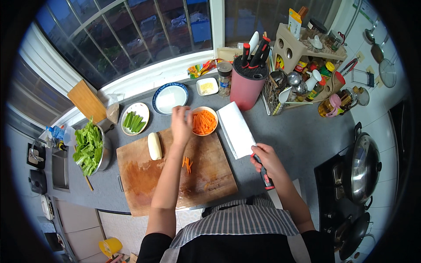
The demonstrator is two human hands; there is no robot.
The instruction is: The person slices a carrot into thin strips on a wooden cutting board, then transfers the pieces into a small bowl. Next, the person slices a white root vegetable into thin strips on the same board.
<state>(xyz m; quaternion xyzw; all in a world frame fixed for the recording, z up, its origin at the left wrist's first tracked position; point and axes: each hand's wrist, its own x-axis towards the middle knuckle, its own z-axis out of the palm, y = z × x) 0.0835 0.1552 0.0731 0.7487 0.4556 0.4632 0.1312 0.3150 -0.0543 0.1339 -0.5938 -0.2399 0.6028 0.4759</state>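
My right hand (pixel 268 161) is closed round the black and red handle of a cleaver (pixel 237 130), its broad pale blade tilted over the counter right of the cutting board. My left hand (pixel 181 125) is raised at the left side of a bowl (pixel 205 134) full of carrot strips (pixel 204 122). Its fingers are smeared by motion, so whether anything is in them does not show. A few carrot sticks (pixel 187 165) lie on the wooden cutting board (pixel 144 188), and a peeled white length of vegetable (pixel 154 146) rests near its far edge.
Behind the board stand a plate of green strips (pixel 134 123), a blue-rimmed plate (pixel 170 98) and a small dish (pixel 207 86). A pot of leafy greens (pixel 90 149) is at left. A pink knife block (pixel 248 87) and spice rack stand back right; a lidded wok (pixel 363 168) sits right.
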